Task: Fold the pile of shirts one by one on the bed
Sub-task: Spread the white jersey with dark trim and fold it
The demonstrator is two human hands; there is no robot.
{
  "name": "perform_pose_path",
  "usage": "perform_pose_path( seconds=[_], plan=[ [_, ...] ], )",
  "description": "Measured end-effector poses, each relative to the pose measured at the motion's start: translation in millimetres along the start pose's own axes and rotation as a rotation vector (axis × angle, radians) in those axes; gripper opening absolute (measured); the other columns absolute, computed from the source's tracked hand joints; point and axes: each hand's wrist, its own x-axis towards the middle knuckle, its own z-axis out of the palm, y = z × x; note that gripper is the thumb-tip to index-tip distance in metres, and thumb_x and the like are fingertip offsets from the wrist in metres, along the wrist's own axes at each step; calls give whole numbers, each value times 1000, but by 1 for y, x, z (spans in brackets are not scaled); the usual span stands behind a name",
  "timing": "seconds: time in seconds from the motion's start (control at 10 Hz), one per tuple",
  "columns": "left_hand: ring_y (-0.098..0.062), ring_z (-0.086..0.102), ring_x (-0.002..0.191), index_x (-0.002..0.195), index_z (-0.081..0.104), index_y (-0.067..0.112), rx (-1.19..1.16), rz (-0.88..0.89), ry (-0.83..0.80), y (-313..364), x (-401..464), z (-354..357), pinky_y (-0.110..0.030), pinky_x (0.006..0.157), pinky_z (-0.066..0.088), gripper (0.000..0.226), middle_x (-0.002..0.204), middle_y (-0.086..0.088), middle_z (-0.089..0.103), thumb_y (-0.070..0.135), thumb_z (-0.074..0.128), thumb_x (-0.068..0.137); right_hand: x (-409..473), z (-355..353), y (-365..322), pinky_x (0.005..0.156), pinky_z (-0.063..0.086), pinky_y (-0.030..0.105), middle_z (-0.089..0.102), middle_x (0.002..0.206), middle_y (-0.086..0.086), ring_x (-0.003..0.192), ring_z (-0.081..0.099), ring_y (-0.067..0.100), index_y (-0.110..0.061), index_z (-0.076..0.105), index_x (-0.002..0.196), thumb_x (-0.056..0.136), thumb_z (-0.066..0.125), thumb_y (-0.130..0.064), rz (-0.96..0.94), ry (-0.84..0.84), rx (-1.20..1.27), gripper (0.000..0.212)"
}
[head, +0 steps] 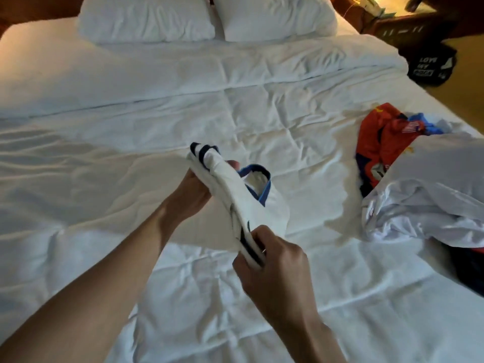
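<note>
A white shirt (230, 195) with a blue collar and dark sleeve stripes hangs folded between my two hands above the middle of the bed (131, 158). My left hand (192, 191) grips its far end from underneath, near the striped sleeve. Nearer to me, my right hand (272, 260) pinches the shirt's near edge. At the bed's right side lies a pile of shirts (408, 169): a red one with blue parts at the back and a crumpled white one on top in front.
Two white pillows (146, 19) lie at the head of the bed. A dark nightstand (408, 24) stands at the top right, with a black bag (432, 65) on the floor beside it. The white duvet spreads wide to the left.
</note>
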Motion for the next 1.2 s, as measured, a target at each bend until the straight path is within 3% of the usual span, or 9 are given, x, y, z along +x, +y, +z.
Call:
perform_pose_path(
  seconds=[0.1, 0.2, 0.3, 0.4, 0.5, 0.6, 0.7, 0.9, 1.2],
  plan=[
    [-1, 64, 89, 124, 50, 9, 457, -267, 235, -36, -27, -64, -9, 87, 46, 36, 106, -10, 65, 8, 66, 92, -36, 57, -23, 45, 21, 22, 51, 55, -6, 50, 46, 21, -27, 32, 72, 60, 48, -44, -23, -180, -58, 27],
    [-13, 47, 130, 147, 36, 5, 1168, -602, 377, -48, -74, -102, -6, 96, 37, 62, 153, -11, 41, 25, 64, 96, -74, 115, -40, 55, 23, 23, 63, 71, -8, 62, 61, 16, -25, 44, 81, 66, 52, -41, -15, -424, -150, 24],
    [-14, 52, 129, 137, 44, 15, 1495, -756, 117, -64, -142, -136, -29, 96, 42, 38, 140, 2, 51, 31, 41, 104, -101, 161, -69, 73, 30, 34, 62, 117, 6, 105, 59, 38, -20, 45, 115, 90, 50, -29, 121, -804, -44, 28],
    [-17, 64, 96, 132, 48, 6, 386, -614, 882, -92, -197, -151, -31, 82, 55, 32, 122, -5, 57, 13, 32, 105, -123, 192, -92, 90, 44, 38, 59, 127, 6, 114, 56, 35, -22, 45, 128, 94, 53, -31, 97, -967, 53, 35],
    [-18, 72, 77, 122, 61, 5, -442, -261, 874, -83, -236, -182, -28, 78, 58, 31, 100, -12, 72, 13, 36, 104, -127, 193, -84, 104, 41, 28, 59, 133, -4, 117, 57, 19, -29, 52, 134, 93, 56, -35, -15, -919, 274, 42],
    [-25, 70, 78, 100, 74, 11, -135, -369, 1215, -102, -259, -181, -41, 81, 56, 24, 96, -11, 74, 29, 63, 89, -106, 180, -30, 101, 40, 22, 62, 124, -2, 115, 56, 19, -18, 59, 127, 88, 59, -27, 9, -354, 165, 40],
    [-24, 63, 83, 86, 73, 18, 325, -342, 1277, -118, -281, -143, -38, 81, 49, 25, 83, -3, 70, 42, 68, 90, -73, 163, 23, 93, 41, 38, 60, 125, 9, 113, 52, 31, -9, 58, 128, 87, 68, -28, 351, -151, -125, 46],
    [-29, 60, 75, 77, 66, 13, 454, -317, 1342, -140, -289, -122, -30, 70, 34, 27, 63, 4, 60, 36, 68, 91, -31, 183, 41, 95, 45, 39, 67, 117, 12, 114, 58, 31, -11, 61, 126, 80, 61, -60, 567, -377, -11, 68],
    [-26, 60, 80, 79, 64, 21, 488, -240, 1362, -120, -279, -134, -31, 71, 39, 19, 75, 0, 64, 31, 62, 94, 23, 197, 17, 69, 36, 33, 67, 80, 11, 80, 56, 29, -7, 70, 84, 90, 60, -24, 378, -111, 77, 21]
  ],
)
